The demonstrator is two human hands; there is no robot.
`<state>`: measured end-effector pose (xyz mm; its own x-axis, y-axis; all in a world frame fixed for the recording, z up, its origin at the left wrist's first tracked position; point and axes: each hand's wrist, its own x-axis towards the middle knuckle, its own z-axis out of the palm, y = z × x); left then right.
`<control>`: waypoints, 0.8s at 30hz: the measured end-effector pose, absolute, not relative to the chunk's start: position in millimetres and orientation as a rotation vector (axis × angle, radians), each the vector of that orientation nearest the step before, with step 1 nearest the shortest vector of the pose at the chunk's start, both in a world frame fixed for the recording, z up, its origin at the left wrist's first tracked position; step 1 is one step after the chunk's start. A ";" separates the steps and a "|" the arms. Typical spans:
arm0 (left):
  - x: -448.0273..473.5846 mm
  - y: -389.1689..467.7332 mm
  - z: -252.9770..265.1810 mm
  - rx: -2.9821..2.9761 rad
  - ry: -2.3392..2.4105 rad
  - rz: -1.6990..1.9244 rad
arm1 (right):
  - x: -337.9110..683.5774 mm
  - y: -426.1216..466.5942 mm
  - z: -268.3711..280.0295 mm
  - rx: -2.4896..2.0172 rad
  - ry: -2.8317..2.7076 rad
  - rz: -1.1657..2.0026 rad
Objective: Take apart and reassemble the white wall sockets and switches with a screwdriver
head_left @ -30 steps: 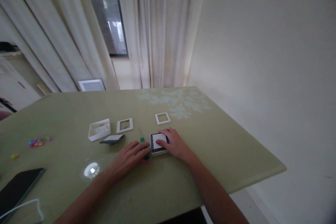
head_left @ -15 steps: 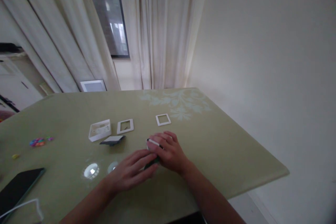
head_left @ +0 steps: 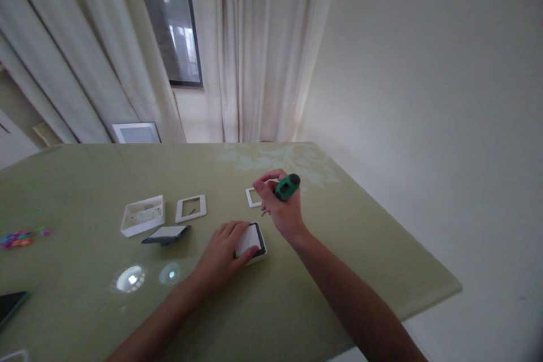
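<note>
My left hand (head_left: 224,249) grips a white box with a wall switch (head_left: 248,240) seated in it; the thumb lies across the near side and the fingers cover its left part. A white panel with a dark border shows on the switch. My right hand (head_left: 284,209), raised just beyond and right of the box, is closed around a green screwdriver (head_left: 286,188) with a black end. The handle end points up and right, and the thin shaft (head_left: 263,213) angles down toward the box without touching it. Behind the right hand, a white square frame (head_left: 251,198) is partly hidden.
Left of my hands lie an open white box (head_left: 143,216), a second white frame (head_left: 190,207) and a tilted dark switch module (head_left: 166,235). Small colourful pieces (head_left: 19,238) and a dark flat device (head_left: 11,306) are at the far left. The table (head_left: 339,271) has its edge on the right.
My hands have separated. The right one rose to the right with the screwdriver, now in plain view; the left one has settled over the boxed switch. The view has shifted slightly right.
</note>
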<state>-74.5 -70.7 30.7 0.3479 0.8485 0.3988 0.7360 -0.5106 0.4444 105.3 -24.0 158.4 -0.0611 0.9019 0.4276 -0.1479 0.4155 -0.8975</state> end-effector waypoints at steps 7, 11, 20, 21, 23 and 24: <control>-110.9 -79.6 36.8 2.488 1.376 0.898 | 72.4 -6.0 148.6 -0.610 -1.202 1.226; -105.4 -81.5 38.2 2.539 1.390 0.840 | 67.5 -3.9 136.3 -0.529 -1.096 1.334; -104.5 -88.2 39.4 2.497 1.439 0.828 | 66.5 -1.2 135.7 -0.528 -0.912 1.549; -104.7 -88.4 39.3 2.493 1.436 0.824 | 66.3 -1.7 134.9 -0.523 -0.905 1.556; -104.2 -88.9 39.4 2.476 1.436 0.818 | 66.7 -3.0 132.9 -0.488 -0.899 1.573; -103.6 -89.3 39.7 2.468 1.435 0.817 | 67.5 -3.9 131.7 -0.454 -0.915 1.589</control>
<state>-103.6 -89.3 39.7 0.3862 0.8444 0.3713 0.7503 -0.5217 0.4061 67.5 -3.9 131.7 -0.2371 0.9519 0.1942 -0.6460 -0.0052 -0.7633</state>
